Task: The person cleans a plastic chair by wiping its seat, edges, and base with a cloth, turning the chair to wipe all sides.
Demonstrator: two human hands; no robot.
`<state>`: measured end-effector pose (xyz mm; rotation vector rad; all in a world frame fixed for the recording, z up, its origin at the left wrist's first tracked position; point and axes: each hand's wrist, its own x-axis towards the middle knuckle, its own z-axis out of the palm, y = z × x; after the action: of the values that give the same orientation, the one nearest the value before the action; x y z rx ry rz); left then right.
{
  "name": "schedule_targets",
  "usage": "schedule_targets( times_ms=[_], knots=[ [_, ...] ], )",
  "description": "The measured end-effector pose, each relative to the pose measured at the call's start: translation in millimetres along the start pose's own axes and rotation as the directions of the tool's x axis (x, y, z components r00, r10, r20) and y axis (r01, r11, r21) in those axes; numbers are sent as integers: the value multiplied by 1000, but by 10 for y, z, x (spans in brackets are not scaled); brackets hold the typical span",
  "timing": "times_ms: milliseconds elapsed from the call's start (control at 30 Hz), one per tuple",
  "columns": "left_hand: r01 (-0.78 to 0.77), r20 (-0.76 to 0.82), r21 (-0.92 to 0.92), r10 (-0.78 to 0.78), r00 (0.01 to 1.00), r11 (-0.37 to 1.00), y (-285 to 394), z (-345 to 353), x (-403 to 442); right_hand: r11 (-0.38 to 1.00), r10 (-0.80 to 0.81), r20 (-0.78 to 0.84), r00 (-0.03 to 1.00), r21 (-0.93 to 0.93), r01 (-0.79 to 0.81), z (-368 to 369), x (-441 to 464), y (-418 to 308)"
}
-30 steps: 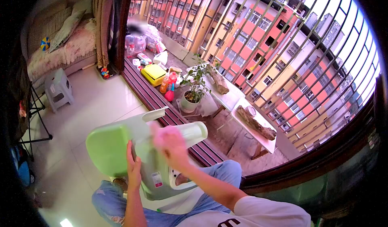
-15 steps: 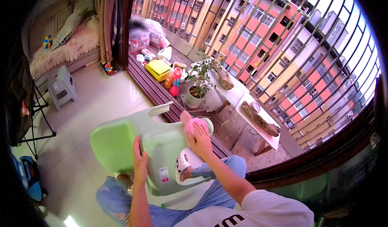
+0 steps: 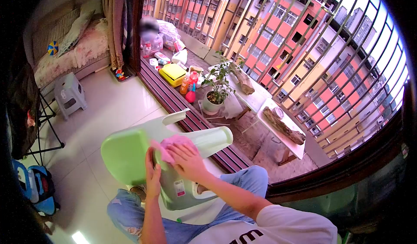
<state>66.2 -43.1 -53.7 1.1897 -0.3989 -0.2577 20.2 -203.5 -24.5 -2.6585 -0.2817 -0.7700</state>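
Observation:
A green plastic chair (image 3: 124, 155) lies tipped over between my knees, its legs (image 3: 213, 136) pointing to the right. My left hand (image 3: 153, 176) grips the chair at the edge near its brighter green panel, fingers partly hidden behind it. Under my right hand (image 3: 187, 160) is a pink cloth (image 3: 180, 143), pressed against the chair's surface close to my left fingers. My right fingers lie over the cloth. A white label (image 3: 179, 188) with a pink strip is stuck on the chair just below my right hand.
A grey stool (image 3: 70, 96) stands on the tiled floor at left, near a bed (image 3: 91, 37). Past the sliding-door track (image 3: 152, 89), the balcony holds a potted plant (image 3: 213, 100), a yellow box (image 3: 173, 73), bottles and driftwood (image 3: 284, 126). A blue bag (image 3: 41, 187) sits lower left.
My right hand has moved the pink cloth left and slightly down across the chair, from its leg to beside my left hand. My left hand keeps its hold.

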Motion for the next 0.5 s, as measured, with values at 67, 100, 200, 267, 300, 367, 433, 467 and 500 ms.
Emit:
schedule_targets(
  times_ms=[67, 100, 200, 267, 300, 367, 433, 467, 500],
  knots=[
    [-1, 6, 54, 1, 1000, 999, 38, 29, -1, 994, 76, 30, 997, -80, -73, -84, -133, 253],
    [-3, 10, 108, 2, 1000, 994, 52, 35, 5, 989, 108, -18, 994, -100, -109, -145, -188, 384],
    [-22, 16, 60, 21, 1000, 998, 20, -13, 55, 957, 254, -130, 959, -107, -268, -292, -353, 748],
    [-30, 30, 79, 28, 999, 996, 31, -15, 51, 943, 291, -170, 941, -117, -313, -279, -414, 824],
    [-18, 11, 106, 17, 1000, 994, 46, 10, 36, 944, 282, -159, 946, -128, -303, -279, -398, 793],
    [-10, -2, 134, 10, 1000, 991, 83, 38, 40, 945, 273, -155, 949, -141, -295, -227, -352, 691],
    [-17, -8, 66, 18, 1000, 998, 131, 11, 52, 959, 249, -121, 961, -110, -262, -103, -198, 344],
    [-20, -3, 75, 20, 1000, 997, 109, 1, 44, 975, 192, -117, 974, -86, -203, -34, -111, 124],
    [-32, -4, 99, 32, 999, 995, 58, -10, 22, 987, 138, -113, 984, -62, -146, 26, -45, -61]
  ],
)
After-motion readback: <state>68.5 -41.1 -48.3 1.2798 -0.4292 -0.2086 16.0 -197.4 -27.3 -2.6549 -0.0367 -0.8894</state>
